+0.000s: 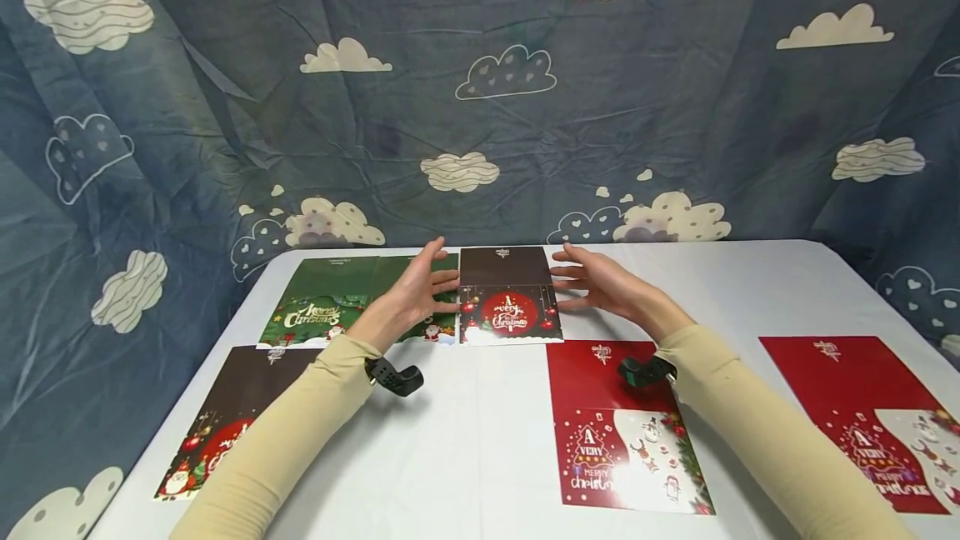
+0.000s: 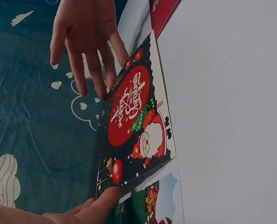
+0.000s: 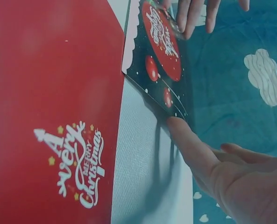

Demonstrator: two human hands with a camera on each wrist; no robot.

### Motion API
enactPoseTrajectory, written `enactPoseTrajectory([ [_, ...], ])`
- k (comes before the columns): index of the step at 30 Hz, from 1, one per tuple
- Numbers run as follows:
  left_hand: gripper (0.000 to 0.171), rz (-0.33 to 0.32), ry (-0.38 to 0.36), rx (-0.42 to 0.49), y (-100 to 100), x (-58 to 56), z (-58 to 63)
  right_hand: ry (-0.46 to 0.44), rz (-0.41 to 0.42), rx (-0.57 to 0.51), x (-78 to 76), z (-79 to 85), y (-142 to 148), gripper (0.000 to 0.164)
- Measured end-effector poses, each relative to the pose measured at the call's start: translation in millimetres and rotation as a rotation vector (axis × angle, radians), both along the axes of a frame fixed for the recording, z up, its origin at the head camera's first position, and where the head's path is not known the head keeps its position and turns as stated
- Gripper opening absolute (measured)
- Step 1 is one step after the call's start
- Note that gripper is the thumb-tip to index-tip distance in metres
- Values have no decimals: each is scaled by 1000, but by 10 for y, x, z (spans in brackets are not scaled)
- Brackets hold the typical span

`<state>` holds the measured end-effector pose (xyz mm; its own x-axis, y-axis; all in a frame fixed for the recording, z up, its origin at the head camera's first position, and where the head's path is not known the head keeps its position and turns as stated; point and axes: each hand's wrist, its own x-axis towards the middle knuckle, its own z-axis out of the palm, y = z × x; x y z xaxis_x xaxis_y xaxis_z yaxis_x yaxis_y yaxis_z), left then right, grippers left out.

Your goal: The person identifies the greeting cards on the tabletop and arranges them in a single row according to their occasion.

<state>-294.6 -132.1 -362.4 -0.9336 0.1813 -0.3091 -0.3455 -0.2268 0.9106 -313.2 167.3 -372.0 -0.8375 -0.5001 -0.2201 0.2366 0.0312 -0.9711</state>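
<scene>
An unfolded black Christmas card (image 1: 510,271) lies at the back middle of the table, its lower half printed with a red circle and white lettering. Beside its left edge is my left hand (image 1: 408,294), fingers spread; in the left wrist view a fingertip meets the card (image 2: 129,112) near its corner. My right hand (image 1: 611,283) is at the opposite edge with fingers extended, and in the right wrist view one fingertip touches or nearly touches the card's corner (image 3: 147,86). Neither hand grips anything. The left hand and forearm partly cover a green card (image 1: 322,282) and another green card (image 1: 423,332).
A second black card (image 1: 240,386) lies at the front left, partly under my left forearm. A red card (image 1: 600,432) is at centre right, and another red card (image 1: 847,373) lies far right, partly hidden by my right sleeve. Behind the white table (image 1: 480,440) hangs a cloud-print cloth (image 1: 480,15).
</scene>
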Motion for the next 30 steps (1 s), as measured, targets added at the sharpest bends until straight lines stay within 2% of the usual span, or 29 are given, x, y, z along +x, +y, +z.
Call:
enactPoseTrajectory([
  [8,68,6,-5,-91,25,-20,-57,-5,-12,31,-38,-54,-24,64],
  [16,69,-71,-31,-83,-35,-52,-94,0,-32,98,-36,-87,-21,63],
  [23,69,-76,-26,-89,-60,-69,-91,2,-45,126,-49,-73,-71,63],
  [30,63,-86,0,-147,-68,-47,-113,-5,-61,131,-29,-95,-88,62],
])
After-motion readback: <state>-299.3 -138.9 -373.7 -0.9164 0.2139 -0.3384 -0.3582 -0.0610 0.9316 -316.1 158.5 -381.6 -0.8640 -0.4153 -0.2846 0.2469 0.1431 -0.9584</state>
